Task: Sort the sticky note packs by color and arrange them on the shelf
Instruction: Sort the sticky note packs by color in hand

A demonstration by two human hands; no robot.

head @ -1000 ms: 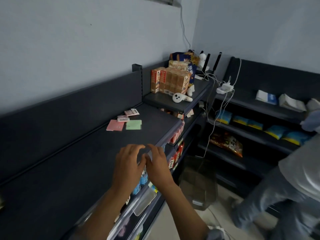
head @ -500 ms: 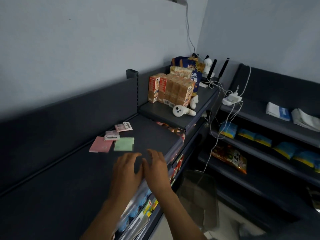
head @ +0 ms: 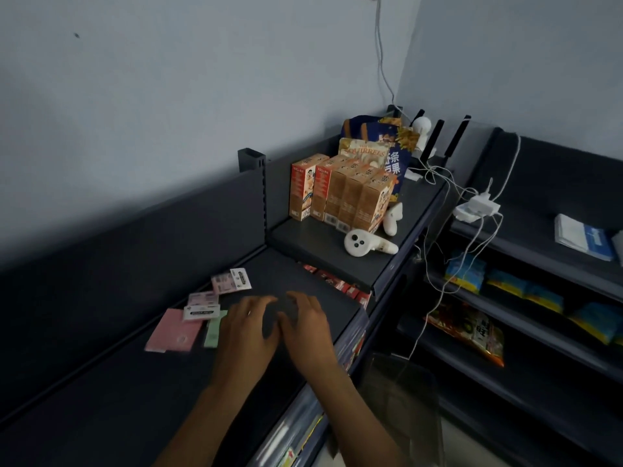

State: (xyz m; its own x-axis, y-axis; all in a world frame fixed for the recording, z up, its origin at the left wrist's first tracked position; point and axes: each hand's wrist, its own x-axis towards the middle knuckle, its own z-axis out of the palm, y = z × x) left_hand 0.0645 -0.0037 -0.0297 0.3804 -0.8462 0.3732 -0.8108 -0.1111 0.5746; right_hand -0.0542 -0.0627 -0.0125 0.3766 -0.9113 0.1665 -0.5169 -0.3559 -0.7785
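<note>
Both hands (head: pixel 279 326) hovered empty, fingers loosely curled; the left hand (head: pixel 244 326) could nudge the half-hidden green pack (head: pixel 213 332) into the pink pack (head: pixel 173 330).

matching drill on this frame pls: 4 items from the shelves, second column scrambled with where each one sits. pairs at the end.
Items:
1. pink pack
2. green pack
3. white controller
4. orange cartons

Places:
A. standing in a row on the raised shelf
B. partly hidden under the left hand
C. lying in front of the cartons, near the raised shelf's front edge
D. flat on the lower shelf, leftmost of the packs

Pairs: 1-D, 2-B, 3-C, 4-A
</note>
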